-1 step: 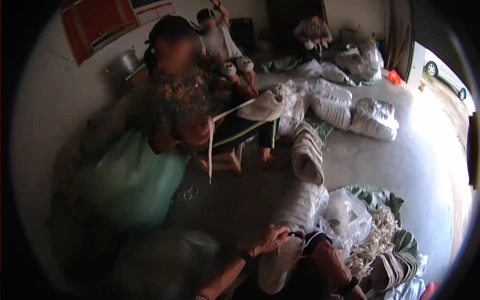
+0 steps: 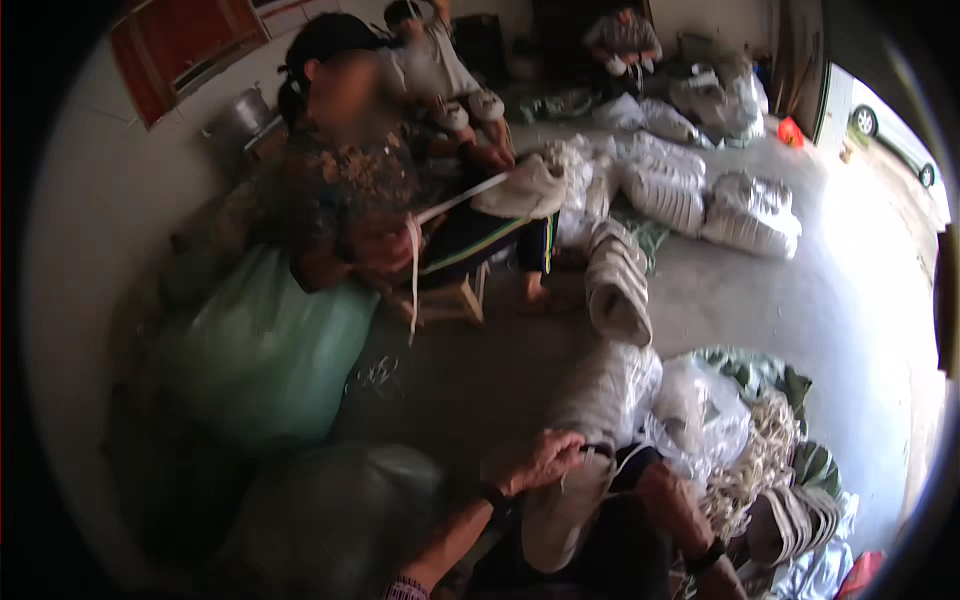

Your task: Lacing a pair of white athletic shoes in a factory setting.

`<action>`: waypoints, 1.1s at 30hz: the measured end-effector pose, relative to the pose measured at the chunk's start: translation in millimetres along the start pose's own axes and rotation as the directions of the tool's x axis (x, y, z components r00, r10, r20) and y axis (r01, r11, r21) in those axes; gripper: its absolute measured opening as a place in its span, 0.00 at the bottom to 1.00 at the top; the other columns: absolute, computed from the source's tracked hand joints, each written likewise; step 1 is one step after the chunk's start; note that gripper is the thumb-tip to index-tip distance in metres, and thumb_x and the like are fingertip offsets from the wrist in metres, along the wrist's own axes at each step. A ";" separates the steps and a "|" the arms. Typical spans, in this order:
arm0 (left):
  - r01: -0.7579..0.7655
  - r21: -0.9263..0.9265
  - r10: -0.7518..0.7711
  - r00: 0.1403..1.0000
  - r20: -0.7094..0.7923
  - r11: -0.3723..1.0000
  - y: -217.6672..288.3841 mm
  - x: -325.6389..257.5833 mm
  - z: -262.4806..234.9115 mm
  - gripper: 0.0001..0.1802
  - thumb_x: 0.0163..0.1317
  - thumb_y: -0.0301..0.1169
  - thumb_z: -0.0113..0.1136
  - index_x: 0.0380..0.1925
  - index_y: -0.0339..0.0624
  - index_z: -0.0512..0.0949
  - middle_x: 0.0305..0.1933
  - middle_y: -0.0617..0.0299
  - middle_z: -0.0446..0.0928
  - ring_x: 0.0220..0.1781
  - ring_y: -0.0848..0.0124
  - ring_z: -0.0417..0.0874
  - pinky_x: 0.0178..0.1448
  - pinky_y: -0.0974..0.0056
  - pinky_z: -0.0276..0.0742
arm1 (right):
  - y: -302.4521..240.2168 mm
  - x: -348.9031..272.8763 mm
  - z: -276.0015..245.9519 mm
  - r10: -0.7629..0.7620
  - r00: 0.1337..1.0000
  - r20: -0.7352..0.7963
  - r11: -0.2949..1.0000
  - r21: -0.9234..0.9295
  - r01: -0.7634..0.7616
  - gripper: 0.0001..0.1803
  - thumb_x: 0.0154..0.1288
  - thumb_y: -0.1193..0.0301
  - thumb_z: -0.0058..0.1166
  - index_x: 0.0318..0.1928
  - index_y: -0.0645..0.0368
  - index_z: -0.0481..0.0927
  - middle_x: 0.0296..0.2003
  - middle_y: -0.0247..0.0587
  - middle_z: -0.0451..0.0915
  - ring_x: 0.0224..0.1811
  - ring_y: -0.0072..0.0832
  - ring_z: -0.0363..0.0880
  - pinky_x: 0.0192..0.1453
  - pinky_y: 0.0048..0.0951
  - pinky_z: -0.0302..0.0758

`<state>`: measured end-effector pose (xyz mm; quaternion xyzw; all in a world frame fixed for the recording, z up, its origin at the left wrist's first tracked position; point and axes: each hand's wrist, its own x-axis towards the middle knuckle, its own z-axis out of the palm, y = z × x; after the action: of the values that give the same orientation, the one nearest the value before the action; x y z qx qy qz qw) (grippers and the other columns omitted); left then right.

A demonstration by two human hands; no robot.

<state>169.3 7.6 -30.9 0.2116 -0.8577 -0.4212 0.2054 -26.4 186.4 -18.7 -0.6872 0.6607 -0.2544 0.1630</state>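
Observation:
A pale shoe (image 2: 566, 512) rests toe-down across my dark-clothed lap at the lower middle. My left hand (image 2: 545, 460) is closed at the shoe's upper end, its fingers pinched at the opening. On the other side lies my right hand (image 2: 668, 495), bent in toward the shoe; its fingers are hidden or too dark to make out. A white lace (image 2: 630, 458) loops out from the shoe's upper part between the hands. Just beyond, a clear-wrapped stack of pale shoes (image 2: 610, 392) leans away from me.
Loose laces (image 2: 762, 455) and nested shoe pieces (image 2: 795, 522) lie at right, beside a clear bag (image 2: 697, 412). A big green sack (image 2: 275, 350) stands left. A co-worker (image 2: 350, 180) sits across, pulling a lace through a shoe (image 2: 525, 188). Wrapped bundles (image 2: 752, 215) sit farther back.
The view has shifted slightly, so the far things sit a little higher in it. My left hand stays at the shoe's upper end. The co-worker's lace-holding hand appears higher.

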 end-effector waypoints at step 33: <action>-0.014 0.401 0.075 0.988 -0.137 0.916 4.3 14.6 13.8 0.11 0.60 0.36 0.57 0.33 0.41 0.80 0.28 0.56 0.77 0.31 0.63 0.77 0.41 0.61 0.73 | -15.3 29.2 -15.3 -0.113 0.990 -0.089 0.979 0.160 0.126 0.04 0.56 0.71 0.53 0.30 0.58 0.76 0.23 0.40 0.75 0.32 0.38 0.75 0.40 0.35 0.69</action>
<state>149.0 10.9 -32.7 0.2602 -0.9122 -0.2160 0.2313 -22.5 160.4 6.3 -0.6991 0.6007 -0.3447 0.1776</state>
